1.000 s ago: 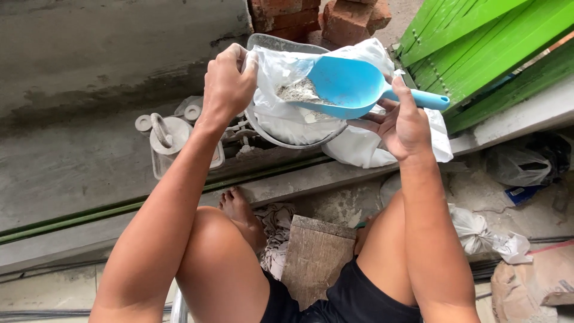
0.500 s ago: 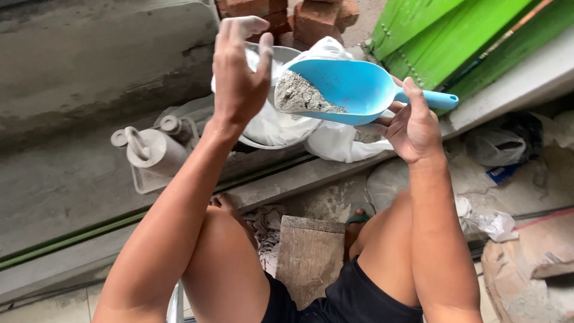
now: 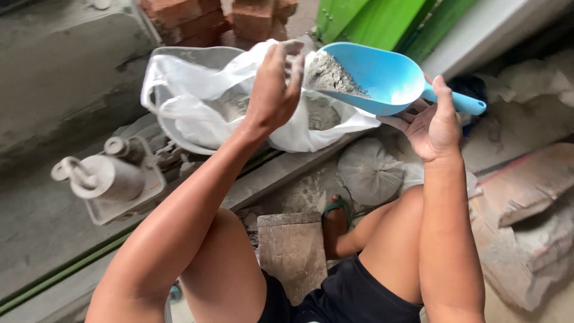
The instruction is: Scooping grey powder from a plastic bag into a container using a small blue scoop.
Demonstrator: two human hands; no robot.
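Grey concrete slab (image 3: pixel 66 78) fills the upper left, well beyond the held tool; its edge drops to a ledge (image 3: pixel 281 170) running diagonally under both hands. Green panels (image 3: pixel 388 21) and a stack of red bricks (image 3: pixel 197 21) close off the far side, above the grip. The only open room lies in the air between the two hands and over the bag mouth.

White plastic bag (image 3: pixel 197 110) sits on the ledge, below and to the left of the grip, its mouth slack and open; grey powder shows inside, depth not discernible. A dusty grey metal fixture (image 3: pixel 107 176) stands further left, well apart from the hands. A tied grey sack (image 3: pixel 371 170) lies directly beneath the grip on the ground; a torn paper sack (image 3: pixel 526 185) lies to its right. A wooden block (image 3: pixel 293 251) rests between the person's knees.

Blue plastic scoop (image 3: pixel 382 78) is held above the bag's right edge. Its long axis runs roughly level, handle to the right, open mouth pointing left toward the bag. A heap of grey powder (image 3: pixel 329 75) sits at the mouth end.

Right hand (image 3: pixel 436 122) pinches the scoop handle from below, thumb upright beside it. Left hand (image 3: pixel 275 90) is spread loosely, fingertips just at the scoop's mouth, holding nothing; contact with the powder cannot be determined.
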